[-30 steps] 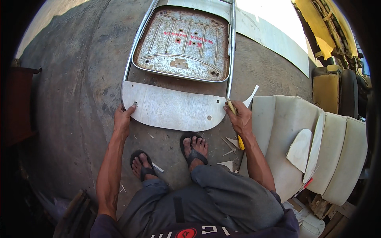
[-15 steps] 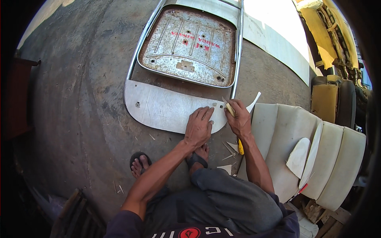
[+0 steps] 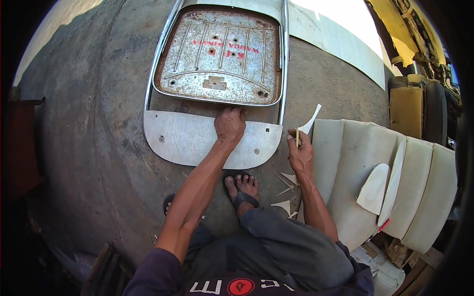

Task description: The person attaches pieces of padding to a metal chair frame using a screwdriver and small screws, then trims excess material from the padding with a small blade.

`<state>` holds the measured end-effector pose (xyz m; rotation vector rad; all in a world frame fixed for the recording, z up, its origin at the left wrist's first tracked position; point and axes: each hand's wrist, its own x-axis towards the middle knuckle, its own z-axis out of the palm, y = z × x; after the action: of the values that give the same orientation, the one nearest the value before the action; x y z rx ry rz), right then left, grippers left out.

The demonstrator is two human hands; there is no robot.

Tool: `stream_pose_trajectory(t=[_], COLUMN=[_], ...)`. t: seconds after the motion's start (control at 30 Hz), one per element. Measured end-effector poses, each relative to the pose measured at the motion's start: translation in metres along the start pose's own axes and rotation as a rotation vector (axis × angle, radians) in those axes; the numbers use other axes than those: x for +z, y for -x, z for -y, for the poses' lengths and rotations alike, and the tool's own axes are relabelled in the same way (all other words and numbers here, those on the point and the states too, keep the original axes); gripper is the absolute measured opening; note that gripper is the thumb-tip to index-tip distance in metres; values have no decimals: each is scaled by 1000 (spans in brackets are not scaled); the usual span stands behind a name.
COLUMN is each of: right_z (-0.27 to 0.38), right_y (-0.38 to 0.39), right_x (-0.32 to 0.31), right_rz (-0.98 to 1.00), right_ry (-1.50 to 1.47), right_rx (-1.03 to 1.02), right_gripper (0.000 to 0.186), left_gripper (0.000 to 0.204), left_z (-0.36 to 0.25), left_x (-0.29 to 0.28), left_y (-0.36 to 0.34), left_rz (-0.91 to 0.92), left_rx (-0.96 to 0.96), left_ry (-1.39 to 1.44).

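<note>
A rusty metal seat pan (image 3: 197,64) with red lettering lies in a chrome tubular frame (image 3: 147,111) on the ground. A pale, rounded board (image 3: 182,148) spans the frame's near end. My left hand (image 3: 230,123) rests over that board's far edge, just below the pan, fingers curled and their tips partly hidden; what they grip is unclear. At the board's right, off it, my right hand (image 3: 301,150) is closed on a slim cream-handled knife (image 3: 297,135), near a curved white offcut (image 3: 310,119). Small scraps (image 3: 281,206) lie beside my right foot.
Cream padded cushions (image 3: 335,153) with loose cut pieces (image 3: 370,187) sit at my right. A large white sheet (image 3: 335,49) lies at the back right, beside worn yellow and black seat parts (image 3: 405,108). A dark reddish piece (image 3: 24,148) stands at the left edge.
My left hand moved from the board's left edge to its middle, then up to the far edge by the pan. My right hand with the knife has drawn right, off the board.
</note>
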<state>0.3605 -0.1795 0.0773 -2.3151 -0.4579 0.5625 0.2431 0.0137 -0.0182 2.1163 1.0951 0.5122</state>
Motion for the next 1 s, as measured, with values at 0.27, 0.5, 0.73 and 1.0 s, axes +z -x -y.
stream_pose_trajectory(t=[0.27, 0.5, 0.73, 1.0], right_z=[-30, -5, 5, 14], right_y=[6, 8, -4, -7], right_x=[-7, -5, 1, 3], right_rz=[19, 100, 132, 171], right_ry=[-2, -68, -79, -122], right_rx=[-2, 172, 135, 160], right_gripper=[22, 25, 25, 27], left_gripper=[16, 15, 17, 17], left_z=[-3, -40, -38, -43], left_x=[22, -9, -9, -13], left_y=[-1, 39, 33, 29], left_rz=[-7, 136, 250, 254], left_rx=[76, 219, 272, 200], left_ry=[51, 300, 299, 360])
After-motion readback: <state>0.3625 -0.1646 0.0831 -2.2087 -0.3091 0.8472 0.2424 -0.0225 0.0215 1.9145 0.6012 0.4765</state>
